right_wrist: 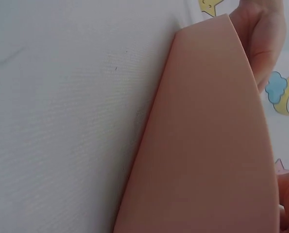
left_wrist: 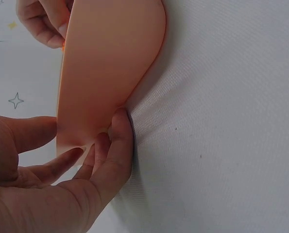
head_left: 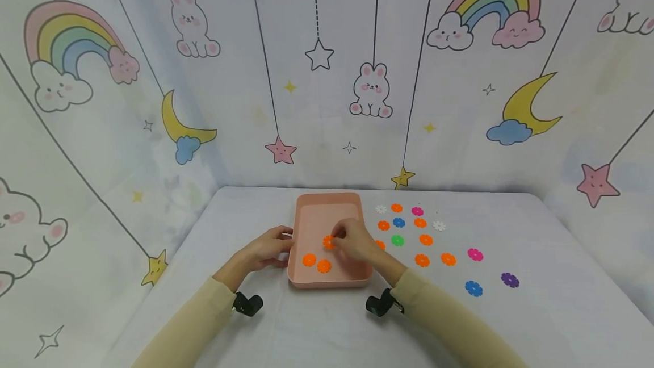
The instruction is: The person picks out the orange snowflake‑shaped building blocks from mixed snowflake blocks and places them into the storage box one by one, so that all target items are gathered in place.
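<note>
My right hand point(head_left: 355, 238) reaches over a shallow salmon-pink tray point(head_left: 327, 209) and pinches an orange flower-shaped piece point(head_left: 327, 242) between thumb and fingertips. Two more orange flower pieces point(head_left: 309, 260) lie on the tray floor near its front. At the tray's left side, my left hand point(head_left: 267, 250) rests its loosely bent fingers against the outer wall. The left wrist view shows these fingers point(left_wrist: 117, 145) spread along the wall point(left_wrist: 110, 53) from the rim down to the cloth. In the right wrist view, the tray wall hides most of the right hand.
Right of the tray, several loose flower pieces lie scattered on the white cloth point(head_left: 245, 334): orange point(head_left: 422, 260), pink point(head_left: 475, 254), blue point(head_left: 473, 288), green point(head_left: 397, 241), purple point(head_left: 510, 280) and white point(head_left: 439, 226). A patterned curtain point(head_left: 317, 107) hangs behind the table.
</note>
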`<state>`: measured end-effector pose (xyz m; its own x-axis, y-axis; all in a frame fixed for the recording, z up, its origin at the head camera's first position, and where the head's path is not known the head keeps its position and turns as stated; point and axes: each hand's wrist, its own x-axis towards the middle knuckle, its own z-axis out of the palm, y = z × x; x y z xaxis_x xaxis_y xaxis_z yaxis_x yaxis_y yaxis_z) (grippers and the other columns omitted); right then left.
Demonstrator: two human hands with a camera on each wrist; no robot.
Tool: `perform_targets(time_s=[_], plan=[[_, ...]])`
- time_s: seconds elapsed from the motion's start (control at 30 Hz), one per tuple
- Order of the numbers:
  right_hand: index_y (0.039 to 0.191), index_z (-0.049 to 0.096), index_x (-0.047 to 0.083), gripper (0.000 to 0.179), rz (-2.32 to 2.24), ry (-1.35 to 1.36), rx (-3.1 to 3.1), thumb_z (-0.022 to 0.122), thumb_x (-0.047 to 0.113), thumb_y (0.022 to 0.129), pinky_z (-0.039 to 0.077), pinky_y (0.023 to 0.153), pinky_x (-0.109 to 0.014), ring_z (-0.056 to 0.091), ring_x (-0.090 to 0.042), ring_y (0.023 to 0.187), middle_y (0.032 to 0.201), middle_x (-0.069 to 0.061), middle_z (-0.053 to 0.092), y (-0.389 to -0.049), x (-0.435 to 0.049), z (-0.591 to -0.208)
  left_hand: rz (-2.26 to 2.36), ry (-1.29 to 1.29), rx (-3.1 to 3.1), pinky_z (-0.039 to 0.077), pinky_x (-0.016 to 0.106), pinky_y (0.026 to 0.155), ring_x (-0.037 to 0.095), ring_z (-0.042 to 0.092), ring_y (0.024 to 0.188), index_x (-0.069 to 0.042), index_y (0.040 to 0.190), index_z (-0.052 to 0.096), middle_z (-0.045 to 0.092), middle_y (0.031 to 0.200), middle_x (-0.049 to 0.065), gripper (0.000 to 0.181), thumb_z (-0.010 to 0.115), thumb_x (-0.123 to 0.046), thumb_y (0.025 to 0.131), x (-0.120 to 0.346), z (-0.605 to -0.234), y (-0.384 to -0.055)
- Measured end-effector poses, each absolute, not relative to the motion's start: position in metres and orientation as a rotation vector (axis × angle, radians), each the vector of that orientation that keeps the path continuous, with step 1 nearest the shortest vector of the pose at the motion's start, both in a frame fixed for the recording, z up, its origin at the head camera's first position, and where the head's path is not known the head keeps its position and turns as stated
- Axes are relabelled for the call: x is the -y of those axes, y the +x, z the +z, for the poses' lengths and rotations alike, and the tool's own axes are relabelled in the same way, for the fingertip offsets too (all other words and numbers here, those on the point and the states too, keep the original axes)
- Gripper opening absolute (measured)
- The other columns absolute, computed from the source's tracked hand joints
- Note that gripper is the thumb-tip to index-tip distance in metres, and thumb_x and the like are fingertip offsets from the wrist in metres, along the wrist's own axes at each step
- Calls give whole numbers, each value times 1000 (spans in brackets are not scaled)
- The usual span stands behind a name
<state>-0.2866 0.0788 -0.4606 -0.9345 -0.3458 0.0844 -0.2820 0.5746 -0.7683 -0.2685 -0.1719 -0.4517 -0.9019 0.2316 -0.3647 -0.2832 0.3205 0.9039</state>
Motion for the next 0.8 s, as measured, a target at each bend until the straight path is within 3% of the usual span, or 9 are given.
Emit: perform_targets(time_s=[0.53,0.8], plan=[[96,70,4,6,-1142,-559,-2706,74,2,91,52,67,-26,56,-18,77,86,-2,63,-283,-71,-464,1616,-43,-2157,61,45,85,33,61,115,1,150,39,51,141,23,46,51,-13,107,172,-452,-269],[98,68,2,11,-1079,-630,-2751,74,3,90,53,77,-31,56,-19,83,91,-4,63,-283,-70,-465,1627,-28,-2139,60,45,84,34,60,117,2,151,37,48,144,25,47,49,-11,108,172,-450,-267]])
